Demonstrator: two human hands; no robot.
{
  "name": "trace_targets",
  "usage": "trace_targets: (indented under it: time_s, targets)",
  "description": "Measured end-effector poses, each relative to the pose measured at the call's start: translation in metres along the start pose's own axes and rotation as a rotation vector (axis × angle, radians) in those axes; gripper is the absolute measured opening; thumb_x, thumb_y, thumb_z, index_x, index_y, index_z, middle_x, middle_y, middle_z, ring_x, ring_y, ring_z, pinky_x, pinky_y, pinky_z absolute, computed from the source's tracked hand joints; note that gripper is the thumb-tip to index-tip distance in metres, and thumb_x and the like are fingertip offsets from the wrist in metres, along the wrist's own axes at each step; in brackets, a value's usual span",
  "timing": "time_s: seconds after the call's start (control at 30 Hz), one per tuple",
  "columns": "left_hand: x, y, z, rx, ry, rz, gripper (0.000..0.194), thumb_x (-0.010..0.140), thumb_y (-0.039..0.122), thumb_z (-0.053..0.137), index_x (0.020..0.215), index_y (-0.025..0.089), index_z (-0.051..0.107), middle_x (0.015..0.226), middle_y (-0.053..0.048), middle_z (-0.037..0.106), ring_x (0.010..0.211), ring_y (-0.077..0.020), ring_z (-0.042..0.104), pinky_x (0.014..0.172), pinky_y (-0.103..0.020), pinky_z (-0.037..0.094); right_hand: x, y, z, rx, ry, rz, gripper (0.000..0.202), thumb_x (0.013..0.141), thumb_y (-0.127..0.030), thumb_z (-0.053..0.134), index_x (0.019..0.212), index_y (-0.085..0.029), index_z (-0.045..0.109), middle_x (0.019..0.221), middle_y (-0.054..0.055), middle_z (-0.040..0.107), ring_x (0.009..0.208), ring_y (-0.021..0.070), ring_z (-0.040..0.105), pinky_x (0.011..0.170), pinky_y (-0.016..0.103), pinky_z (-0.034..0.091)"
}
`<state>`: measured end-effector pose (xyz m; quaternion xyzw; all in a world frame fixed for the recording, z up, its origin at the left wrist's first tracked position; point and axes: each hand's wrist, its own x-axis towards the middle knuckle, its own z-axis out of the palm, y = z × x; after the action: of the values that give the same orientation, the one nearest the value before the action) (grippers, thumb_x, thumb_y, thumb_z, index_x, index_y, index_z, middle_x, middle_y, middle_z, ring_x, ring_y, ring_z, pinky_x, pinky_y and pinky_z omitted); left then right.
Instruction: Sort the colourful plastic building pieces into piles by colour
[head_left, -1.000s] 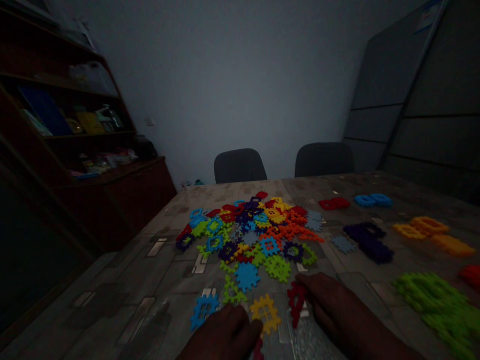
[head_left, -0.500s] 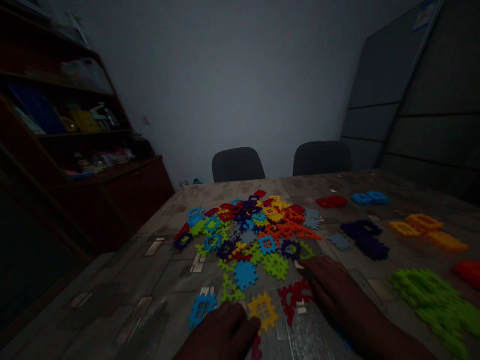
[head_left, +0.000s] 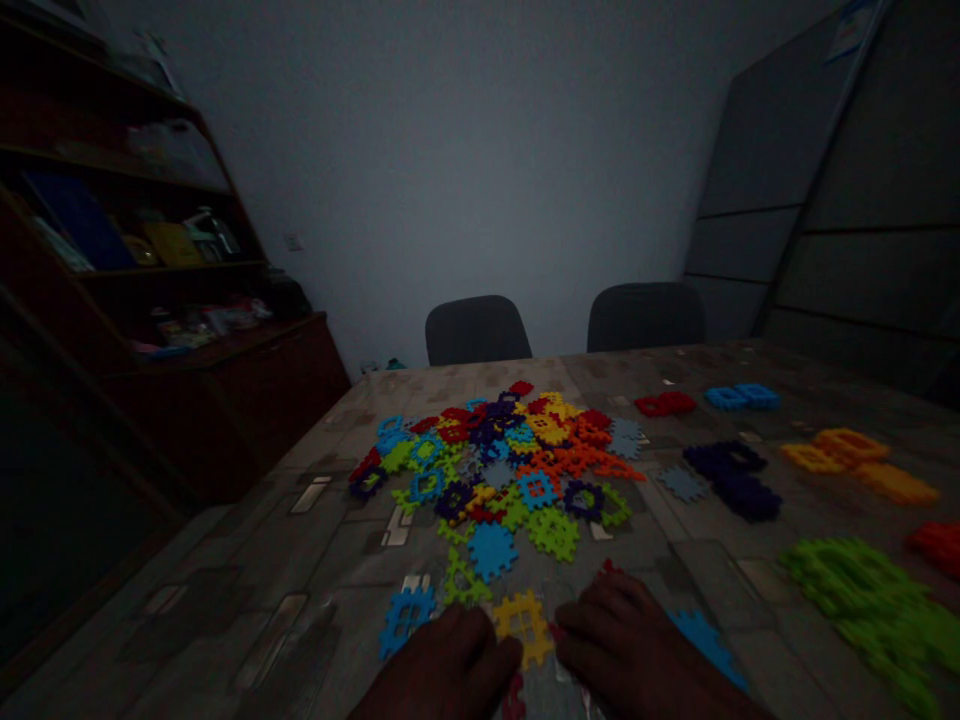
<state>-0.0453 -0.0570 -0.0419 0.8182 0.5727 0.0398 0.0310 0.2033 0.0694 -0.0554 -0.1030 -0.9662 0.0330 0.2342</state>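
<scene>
Low in the head view, my left hand is closed at the lower left edge of a yellow interlocking block with a window grid, its fingers curled and thumb against the edge. My right hand lies closed over a dark red interlocking block, hiding most of it, close to the yellow one's right side. Another red block shows just below the left thumb. A blue window block lies beside my left hand, and a blue block is partly covered by my right forearm.
A heap of mixed interlocking blocks spreads over the middle of the patterned table. At the right lie groups by colour: green, purple, orange, blue and red. Two chairs stand behind.
My right hand has moved left and nearer to me, onto the red block beside the yellow one. The yellow block has shifted slightly. My left hand has stayed nearly in place.
</scene>
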Motion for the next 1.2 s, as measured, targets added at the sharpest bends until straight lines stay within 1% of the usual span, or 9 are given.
trace_targets:
  time_s: [0.17, 0.23, 0.3, 0.4, 0.57, 0.77, 0.97, 1.1, 1.2]
  targets:
    - [0.000, -0.002, 0.002, -0.034, 0.037, 0.019, 0.040, 0.095, 0.034, 0.083, 0.128, 0.028, 0.061, 0.105, -0.002, 0.070, 0.088, -0.0211, 0.064, 0.071, -0.028, 0.044, 0.002, 0.014, -0.028, 0.137, -0.125, 0.126, 0.035, 0.098, -0.012, 0.054, 0.129, -0.024, 0.064, 0.125, 0.008, 0.077, 0.108, 0.0224, 0.069, 0.096, 0.038, 0.047]
    - [-0.001, -0.004, 0.003, -0.035, 0.056, 0.032, 0.036, 0.097, 0.034, 0.080, 0.127, 0.028, 0.060, 0.104, -0.002, 0.069, 0.086, -0.0204, 0.064, 0.068, -0.027, 0.042, -0.001, 0.015, -0.019, 0.127, -0.123, 0.095, 0.034, 0.100, -0.015, 0.056, 0.131, -0.026, 0.062, 0.127, 0.007, 0.076, 0.110, 0.0223, 0.068, 0.098, 0.039, 0.046]
    - [-0.001, -0.007, 0.005, -0.039, 0.066, 0.066, 0.032, 0.099, 0.031, 0.077, 0.126, 0.028, 0.060, 0.102, -0.001, 0.069, 0.086, -0.0200, 0.064, 0.067, -0.027, 0.042, -0.004, 0.014, -0.001, 0.094, -0.038, 0.022, 0.026, 0.103, -0.024, 0.060, 0.129, -0.028, 0.062, 0.123, 0.005, 0.077, 0.107, 0.0225, 0.068, 0.100, 0.040, 0.043]
    - [-0.001, -0.009, 0.008, -0.046, 0.069, 0.073, 0.034, 0.097, 0.027, 0.078, 0.126, 0.028, 0.061, 0.102, -0.001, 0.069, 0.087, -0.0202, 0.064, 0.068, -0.027, 0.042, -0.006, 0.008, 0.019, 0.007, 0.054, -0.025, 0.014, 0.105, -0.027, 0.062, 0.119, -0.027, 0.063, 0.106, 0.001, 0.077, 0.094, 0.0211, 0.068, 0.100, 0.042, 0.041]
    - [-0.001, -0.008, 0.007, -0.014, 0.053, 0.045, 0.033, 0.100, 0.029, 0.076, 0.129, 0.029, 0.060, 0.105, -0.001, 0.069, 0.089, -0.0204, 0.064, 0.069, -0.027, 0.042, -0.002, 0.003, 0.009, -0.039, -0.018, 0.007, 0.012, 0.102, -0.022, 0.066, 0.113, -0.026, 0.063, 0.093, -0.001, 0.070, 0.087, 0.0198, 0.062, 0.090, 0.038, 0.043]
    - [-0.001, -0.007, 0.007, 0.002, 0.063, 0.050, 0.035, 0.098, 0.034, 0.078, 0.128, 0.030, 0.059, 0.106, -0.002, 0.070, 0.090, -0.0210, 0.066, 0.070, -0.027, 0.044, -0.001, 0.005, 0.002, -0.031, -0.052, -0.025, 0.021, 0.101, -0.029, 0.067, 0.121, -0.027, 0.062, 0.113, 0.003, 0.073, 0.100, 0.0216, 0.065, 0.101, 0.042, 0.042]
    - [0.001, -0.007, 0.019, 0.070, 0.104, 0.046, 0.026, 0.100, 0.033, 0.074, 0.121, 0.029, 0.061, 0.098, 0.000, 0.069, 0.083, -0.0202, 0.065, 0.065, -0.027, 0.041, -0.001, 0.005, 0.014, -0.105, 0.011, 0.001, 0.009, 0.100, -0.023, 0.071, 0.101, -0.027, 0.063, 0.089, -0.003, 0.069, 0.085, 0.0198, 0.061, 0.088, 0.037, 0.043]
    - [0.002, -0.011, 0.032, 0.076, 0.070, 0.034, 0.035, 0.092, 0.033, 0.081, 0.122, 0.029, 0.062, 0.099, -0.001, 0.069, 0.083, -0.0211, 0.065, 0.065, -0.028, 0.039, 0.001, 0.002, 0.003, 0.040, -0.072, 0.043, 0.017, 0.092, -0.012, 0.062, 0.104, -0.024, 0.061, 0.093, 0.003, 0.068, 0.086, 0.0225, 0.060, 0.084, 0.038, 0.045]
    - [0.003, -0.011, 0.031, 0.063, 0.032, -0.001, 0.034, 0.093, 0.029, 0.080, 0.122, 0.029, 0.063, 0.100, -0.001, 0.069, 0.084, -0.0216, 0.065, 0.066, -0.029, 0.039, 0.002, 0.005, -0.017, 0.121, -0.034, 0.085, 0.035, 0.083, -0.006, 0.056, 0.114, -0.023, 0.061, 0.097, 0.005, 0.071, 0.090, 0.0230, 0.064, 0.087, 0.038, 0.048]
